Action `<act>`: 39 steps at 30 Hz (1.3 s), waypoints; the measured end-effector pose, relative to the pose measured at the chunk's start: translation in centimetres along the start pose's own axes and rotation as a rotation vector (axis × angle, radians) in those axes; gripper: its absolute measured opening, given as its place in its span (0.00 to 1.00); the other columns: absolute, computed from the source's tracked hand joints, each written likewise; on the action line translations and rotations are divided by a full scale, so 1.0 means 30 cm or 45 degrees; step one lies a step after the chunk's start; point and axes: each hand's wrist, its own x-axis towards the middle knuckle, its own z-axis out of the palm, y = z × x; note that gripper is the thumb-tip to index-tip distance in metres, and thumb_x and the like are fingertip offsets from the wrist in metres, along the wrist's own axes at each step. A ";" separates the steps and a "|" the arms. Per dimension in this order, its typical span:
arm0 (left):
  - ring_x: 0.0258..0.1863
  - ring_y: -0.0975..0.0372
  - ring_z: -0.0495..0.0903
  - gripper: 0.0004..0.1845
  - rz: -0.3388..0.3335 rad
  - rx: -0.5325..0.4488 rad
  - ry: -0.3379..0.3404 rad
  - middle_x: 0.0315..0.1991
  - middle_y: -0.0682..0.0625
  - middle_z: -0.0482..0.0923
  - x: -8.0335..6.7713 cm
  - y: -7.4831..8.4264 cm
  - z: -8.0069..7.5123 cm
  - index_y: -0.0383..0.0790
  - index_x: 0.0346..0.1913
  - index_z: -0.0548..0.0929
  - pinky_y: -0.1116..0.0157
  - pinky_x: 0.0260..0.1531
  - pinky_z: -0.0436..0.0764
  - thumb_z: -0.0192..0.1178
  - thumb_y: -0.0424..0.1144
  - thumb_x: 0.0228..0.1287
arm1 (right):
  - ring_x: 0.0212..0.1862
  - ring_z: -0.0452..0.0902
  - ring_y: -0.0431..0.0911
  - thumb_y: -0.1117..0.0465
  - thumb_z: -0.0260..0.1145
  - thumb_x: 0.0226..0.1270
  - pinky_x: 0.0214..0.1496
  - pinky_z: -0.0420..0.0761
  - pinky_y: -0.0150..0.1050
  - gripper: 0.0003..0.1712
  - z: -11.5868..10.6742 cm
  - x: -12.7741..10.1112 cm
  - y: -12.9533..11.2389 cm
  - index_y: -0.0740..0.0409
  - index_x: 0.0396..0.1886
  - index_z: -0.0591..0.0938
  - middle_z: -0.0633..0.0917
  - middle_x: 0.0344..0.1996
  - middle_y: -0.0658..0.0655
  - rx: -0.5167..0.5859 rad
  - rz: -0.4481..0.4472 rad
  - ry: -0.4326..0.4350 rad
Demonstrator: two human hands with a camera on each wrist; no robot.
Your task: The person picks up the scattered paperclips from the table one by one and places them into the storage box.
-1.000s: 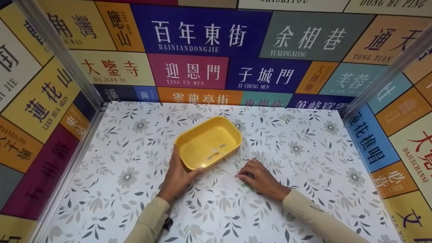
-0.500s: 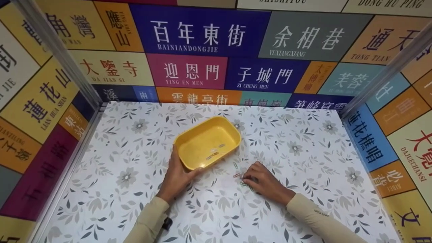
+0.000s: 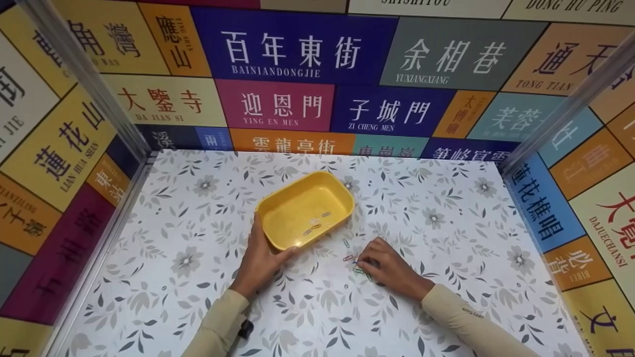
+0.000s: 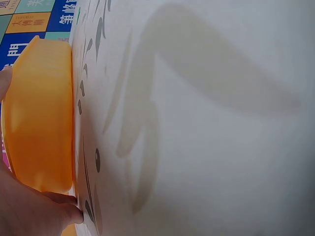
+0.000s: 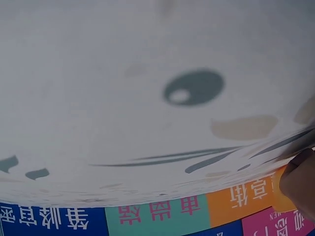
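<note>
Yellow plastic tray (image 3: pixel 305 208), rounded-rectangular and smooth, rests on the floral-patterned bench (image 3: pixel 446 223); left hand (image 3: pixel 260 258) grips its near corner. Right hand (image 3: pixel 389 267), fingers curled, pinches at thin wire paper clips (image 3: pixel 353 264) just beside the tray.

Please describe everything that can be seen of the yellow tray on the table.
The yellow tray is a shallow, rounded-rectangle dish that looks like plastic, with a smooth rim. It stands flat and upright on the floral table, turned at an angle. Inside lie a few small paper clips. The left hand holds its near left corner, thumb along the near edge. More paper clips lie on the table just beside it, at the right hand, which does not touch the tray.
</note>
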 end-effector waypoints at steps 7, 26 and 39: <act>0.89 0.50 0.46 0.77 0.014 -0.006 0.000 0.92 0.45 0.39 -0.001 0.004 -0.002 0.55 0.91 0.29 0.48 0.87 0.49 0.81 0.63 0.59 | 0.46 0.75 0.43 0.66 0.77 0.73 0.51 0.78 0.34 0.03 -0.010 0.012 -0.007 0.55 0.42 0.92 0.84 0.40 0.45 0.015 0.047 0.026; 0.87 0.50 0.55 0.76 0.100 -0.071 0.046 0.90 0.45 0.50 0.010 -0.004 0.009 0.55 0.92 0.35 0.48 0.87 0.51 0.85 0.57 0.56 | 0.45 0.76 0.44 0.70 0.78 0.69 0.49 0.79 0.38 0.07 -0.027 0.092 -0.048 0.54 0.37 0.90 0.85 0.38 0.47 -0.037 -0.057 0.065; 0.88 0.51 0.50 0.76 0.058 -0.021 0.021 0.91 0.44 0.45 0.004 -0.003 0.001 0.54 0.92 0.32 0.48 0.87 0.51 0.82 0.62 0.59 | 0.47 0.76 0.44 0.67 0.75 0.74 0.52 0.78 0.40 0.04 -0.043 0.171 -0.081 0.55 0.38 0.90 0.84 0.38 0.47 -0.046 -0.120 -0.035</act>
